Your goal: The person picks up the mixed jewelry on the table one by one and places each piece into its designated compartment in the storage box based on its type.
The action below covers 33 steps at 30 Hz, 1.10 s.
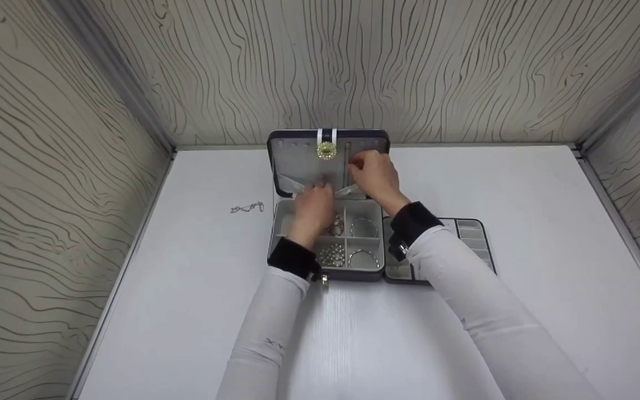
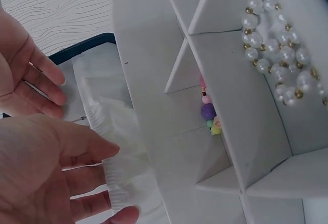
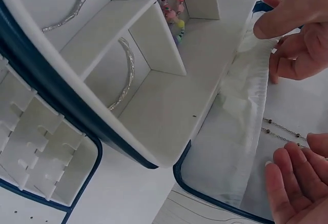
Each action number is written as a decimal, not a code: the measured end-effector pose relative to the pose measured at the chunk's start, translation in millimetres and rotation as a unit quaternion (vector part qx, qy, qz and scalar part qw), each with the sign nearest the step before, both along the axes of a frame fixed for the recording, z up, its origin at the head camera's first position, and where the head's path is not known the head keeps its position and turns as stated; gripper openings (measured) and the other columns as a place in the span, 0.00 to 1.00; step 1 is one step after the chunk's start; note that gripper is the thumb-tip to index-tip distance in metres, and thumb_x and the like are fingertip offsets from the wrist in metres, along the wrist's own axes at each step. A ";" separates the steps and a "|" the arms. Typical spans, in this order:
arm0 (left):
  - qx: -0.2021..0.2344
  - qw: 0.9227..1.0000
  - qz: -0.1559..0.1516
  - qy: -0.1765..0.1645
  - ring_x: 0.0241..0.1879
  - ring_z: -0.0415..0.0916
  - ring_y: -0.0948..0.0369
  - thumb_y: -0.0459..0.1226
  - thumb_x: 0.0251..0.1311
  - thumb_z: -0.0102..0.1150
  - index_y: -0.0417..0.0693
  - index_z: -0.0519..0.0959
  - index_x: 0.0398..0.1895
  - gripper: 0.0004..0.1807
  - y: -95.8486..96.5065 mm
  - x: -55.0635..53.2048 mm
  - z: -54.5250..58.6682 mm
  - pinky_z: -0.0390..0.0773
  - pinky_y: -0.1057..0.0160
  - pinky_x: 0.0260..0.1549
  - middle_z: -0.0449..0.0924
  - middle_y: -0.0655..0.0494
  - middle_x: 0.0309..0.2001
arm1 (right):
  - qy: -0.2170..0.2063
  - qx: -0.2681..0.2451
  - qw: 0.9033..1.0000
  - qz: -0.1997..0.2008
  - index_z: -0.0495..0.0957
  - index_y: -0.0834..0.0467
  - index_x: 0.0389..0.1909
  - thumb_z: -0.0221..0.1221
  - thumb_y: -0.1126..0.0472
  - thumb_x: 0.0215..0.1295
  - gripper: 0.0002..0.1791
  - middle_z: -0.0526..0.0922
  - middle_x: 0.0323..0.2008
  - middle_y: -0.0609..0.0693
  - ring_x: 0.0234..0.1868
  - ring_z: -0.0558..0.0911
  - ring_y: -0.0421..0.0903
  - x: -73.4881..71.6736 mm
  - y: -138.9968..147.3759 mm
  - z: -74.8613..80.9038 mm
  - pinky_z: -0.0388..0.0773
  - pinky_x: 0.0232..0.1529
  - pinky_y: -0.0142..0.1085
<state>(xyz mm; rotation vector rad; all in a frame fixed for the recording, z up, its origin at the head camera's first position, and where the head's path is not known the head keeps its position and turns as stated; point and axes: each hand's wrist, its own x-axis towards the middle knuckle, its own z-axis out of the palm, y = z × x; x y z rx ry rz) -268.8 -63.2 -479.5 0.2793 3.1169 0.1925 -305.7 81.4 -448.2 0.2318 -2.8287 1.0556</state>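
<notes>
An open dark-blue jewelry box (image 1: 328, 273) stands at the table's back, lid raised. My left hand (image 1: 314, 208) is at the lid's foot, drawing down the white elastic pocket (image 3: 225, 147). Its thumb lies in front of the gathered edge, while other fingertips go behind it. A thin necklace (image 1: 346, 158) hangs down the lid's grey lining into the pocket. Beside it is my right hand (image 1: 376, 175), fingers bent loosely; the right wrist view shows its fingertips close by the chain (image 3: 281, 137). Pearl strands (image 2: 279, 49) and colorful beads (image 2: 208, 111) lie in compartments.
Silvery bracelets (image 1: 363, 259) fill the box's right compartments. A divided tray (image 1: 474, 244) lies against the box's right side, partly under my right forearm. Left of the box, a loose chain (image 1: 248, 208) lies on the white table (image 1: 203, 311). A patterned wall (image 1: 320, 66) stands behind.
</notes>
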 end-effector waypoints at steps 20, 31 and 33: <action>0.055 0.995 -0.022 0.079 0.66 0.66 0.53 0.31 0.58 0.59 0.41 0.72 0.64 0.28 -11.0 7.4 -9.2 0.80 0.46 0.42 0.71 0.48 0.65 | -0.063 -0.100 0.991 0.064 0.74 0.63 0.63 0.57 0.68 0.68 0.22 0.83 0.48 0.60 0.45 0.84 0.53 36.9 32.8 2.9 0.80 0.42 0.43; 0.106 0.992 -0.003 0.062 0.54 0.77 0.47 0.27 0.53 0.61 0.42 0.71 0.66 0.33 -33.2 21.4 -2.7 0.80 0.47 0.43 0.69 0.43 0.66 | -0.071 -0.100 0.991 0.051 0.69 0.63 0.67 0.56 0.69 0.68 0.26 0.78 0.54 0.63 0.50 0.82 0.58 57.9 59.0 -19.3 0.81 0.45 0.47; 0.124 0.990 0.002 0.073 0.51 0.79 0.46 0.26 0.54 0.59 0.41 0.72 0.65 0.31 -39.4 25.2 -1.7 0.80 0.48 0.42 0.71 0.41 0.64 | -0.075 -0.096 0.991 0.052 0.68 0.64 0.67 0.56 0.70 0.67 0.27 0.78 0.55 0.65 0.49 0.82 0.59 61.5 61.6 -26.4 0.81 0.46 0.48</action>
